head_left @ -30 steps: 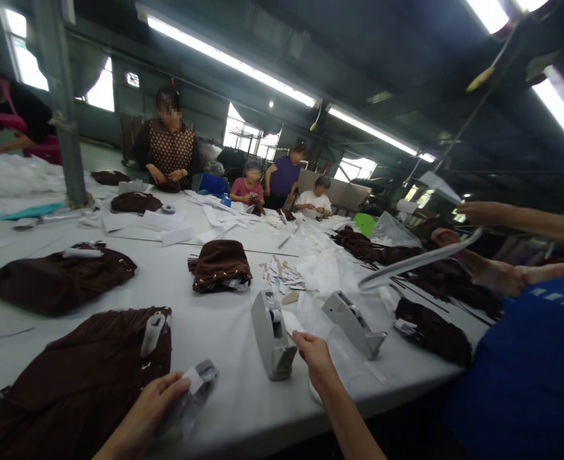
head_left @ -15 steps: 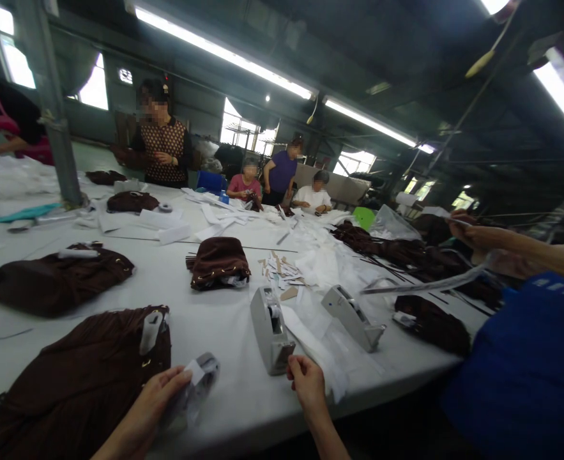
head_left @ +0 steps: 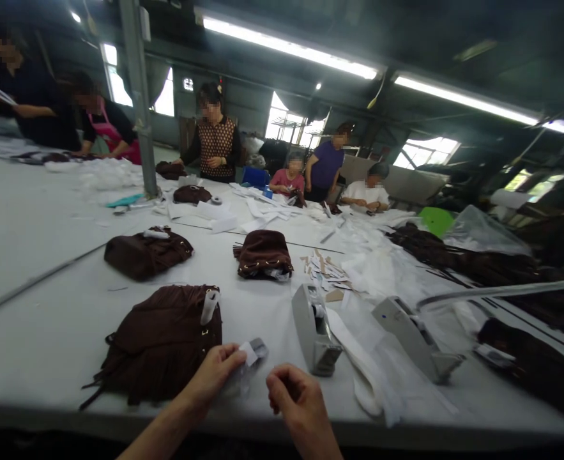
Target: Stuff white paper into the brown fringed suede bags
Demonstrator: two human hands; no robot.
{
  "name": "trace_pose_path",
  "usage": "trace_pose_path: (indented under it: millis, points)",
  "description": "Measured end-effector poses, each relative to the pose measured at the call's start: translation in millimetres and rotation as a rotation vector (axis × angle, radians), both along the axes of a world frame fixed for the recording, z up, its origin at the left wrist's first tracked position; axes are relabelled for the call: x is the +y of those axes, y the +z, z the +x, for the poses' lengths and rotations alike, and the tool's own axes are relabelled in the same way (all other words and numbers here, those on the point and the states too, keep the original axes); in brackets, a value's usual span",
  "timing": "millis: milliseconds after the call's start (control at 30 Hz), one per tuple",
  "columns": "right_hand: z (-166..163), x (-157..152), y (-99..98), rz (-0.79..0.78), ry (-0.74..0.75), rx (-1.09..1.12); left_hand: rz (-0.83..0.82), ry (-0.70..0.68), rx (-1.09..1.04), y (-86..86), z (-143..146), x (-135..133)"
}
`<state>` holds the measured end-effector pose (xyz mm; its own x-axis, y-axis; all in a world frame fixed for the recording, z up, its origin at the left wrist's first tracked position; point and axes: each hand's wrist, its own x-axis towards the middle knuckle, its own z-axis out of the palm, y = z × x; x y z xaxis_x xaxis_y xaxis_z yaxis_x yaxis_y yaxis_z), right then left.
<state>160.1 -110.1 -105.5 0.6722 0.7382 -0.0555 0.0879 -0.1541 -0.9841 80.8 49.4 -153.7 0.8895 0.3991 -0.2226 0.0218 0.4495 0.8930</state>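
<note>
My left hand (head_left: 214,378) is closed on a small clear packet with a white tag (head_left: 250,358), held just above the table's near edge. My right hand (head_left: 295,399) hovers close beside it with fingers curled and pinched; what it holds, if anything, is too small to see. A grey tape dispenser (head_left: 313,329) stands just beyond my right hand. A folded dark brown garment (head_left: 161,342) with a white tag lies left of my left hand.
Two more folded brown garments (head_left: 145,252) (head_left: 263,254) lie farther back on the white table (head_left: 46,306). A second tape dispenser (head_left: 413,335), white strips (head_left: 363,364) and paper scraps (head_left: 324,268) sit to the right. Several people work along the far side. A pillar (head_left: 140,108) stands at left.
My view has swung left. My right hand has drawn back from the tape dispenser toward my left hand, which still holds the packet. The co-worker's arms at right have left the view.
</note>
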Motion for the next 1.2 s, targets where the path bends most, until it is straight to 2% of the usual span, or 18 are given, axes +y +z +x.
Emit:
trace_pose_path:
  millis: [167, 433, 833, 1000, 1200]
  points:
    - [0.3, 28.5, -6.2, -0.024, 0.030, 0.035, 0.059, 0.002, -0.029, 8.3, -6.0, -0.7]
    - [5.5, 36.1, -22.1, -0.152, -0.109, -0.033, 0.066, -0.012, -0.018, 8.9, -6.5, -1.1]
    - [7.9, 38.8, -25.6, -0.116, -0.091, -0.056, 0.073, 0.000, -0.016, 0.3, -4.4, 1.5]
    - [5.2, 43.0, -29.7, -0.150, -0.166, -0.053, 0.157, 0.026, -0.022, 0.0, -4.4, -1.1]
    - [4.4, 50.0, -36.2, -0.086, -0.223, -0.061, 0.281, 0.106, 0.036, 3.3, -2.5, -0.8]
